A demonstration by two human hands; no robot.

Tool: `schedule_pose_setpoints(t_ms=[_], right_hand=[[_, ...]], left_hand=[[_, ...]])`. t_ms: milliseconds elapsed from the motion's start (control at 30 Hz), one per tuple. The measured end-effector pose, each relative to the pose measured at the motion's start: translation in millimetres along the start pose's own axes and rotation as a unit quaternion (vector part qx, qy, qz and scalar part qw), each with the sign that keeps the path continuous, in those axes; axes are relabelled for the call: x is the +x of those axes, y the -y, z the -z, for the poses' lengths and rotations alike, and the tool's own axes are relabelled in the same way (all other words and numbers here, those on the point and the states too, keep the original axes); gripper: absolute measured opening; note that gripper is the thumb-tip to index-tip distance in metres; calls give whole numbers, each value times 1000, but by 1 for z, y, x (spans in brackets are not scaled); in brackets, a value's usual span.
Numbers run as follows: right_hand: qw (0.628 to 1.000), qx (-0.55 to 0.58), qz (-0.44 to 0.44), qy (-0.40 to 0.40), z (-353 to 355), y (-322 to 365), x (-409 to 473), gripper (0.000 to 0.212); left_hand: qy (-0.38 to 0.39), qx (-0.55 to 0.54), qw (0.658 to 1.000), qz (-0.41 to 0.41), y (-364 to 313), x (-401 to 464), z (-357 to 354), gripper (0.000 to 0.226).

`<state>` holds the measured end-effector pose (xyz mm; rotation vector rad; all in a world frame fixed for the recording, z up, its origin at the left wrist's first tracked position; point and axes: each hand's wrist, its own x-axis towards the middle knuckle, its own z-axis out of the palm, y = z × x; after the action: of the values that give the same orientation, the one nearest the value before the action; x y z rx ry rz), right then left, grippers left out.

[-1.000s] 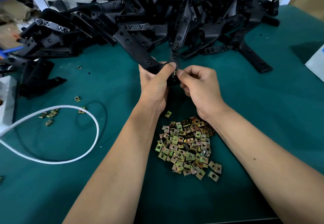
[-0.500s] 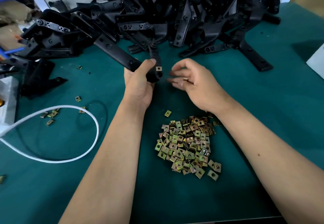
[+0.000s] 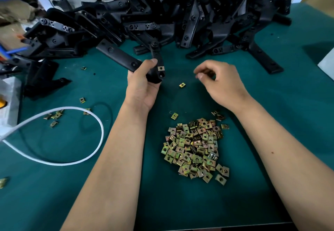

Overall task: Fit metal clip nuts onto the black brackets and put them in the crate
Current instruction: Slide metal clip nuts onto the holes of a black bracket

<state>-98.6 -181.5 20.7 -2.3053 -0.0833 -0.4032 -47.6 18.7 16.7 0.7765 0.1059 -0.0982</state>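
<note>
Black bracket (image 3: 155, 71), one clip nut (image 3: 160, 68) fitted, gripped in my left hand (image 3: 142, 88); my right hand (image 3: 219, 82) hovers beside it, fingers loosely curled, holding nothing.

Left hand (image 3: 142, 84) hides the held bracket's (image 3: 124, 57) corner

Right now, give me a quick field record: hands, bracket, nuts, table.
left hand: grips black bracket, lifted off the table
bracket: one clip nut fitted, open hole below it
right hand: fingers curled, contents unclear
loose nut: on mat between hands
nut pile: on green mat, near the person
bracket heap: far edge
crate: not visible
</note>
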Motion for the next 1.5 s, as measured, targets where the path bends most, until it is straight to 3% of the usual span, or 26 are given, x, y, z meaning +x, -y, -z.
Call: schedule_pose_setpoints(t_ms=[200,467,533,600,700,767,1033,1500], right_hand=[[984,-140,67,93,-14,0,-2,35],[985,-117,83,96,-18,6,-3,8],[995,-49,66,58,-19,9,-5,5],[995,98,23,0,-19,12,-5,6],[952,303,-30,-41,-19,17,-5,8],[931,360,-44,-50,-19,18,-5,13],[892,441,-78,-60,-19,22,-6,10],[891,441,-97,-37,-17,24,-7,11]], left_hand=[[38,0,999,16,3,-4,-4,32],[37,48,998,9,3,-10,-8,20],[41,53,998,15,3,-11,-9,19],[54,69,996,21,3,-13,-10,20],[82,89,992,38,5,-16,-11,19],[100,99,989,51,5,-18,-12,19],[120,107,984,72,5,-22,-15,17],[103,101,987,73,5,-22,-16,17]])
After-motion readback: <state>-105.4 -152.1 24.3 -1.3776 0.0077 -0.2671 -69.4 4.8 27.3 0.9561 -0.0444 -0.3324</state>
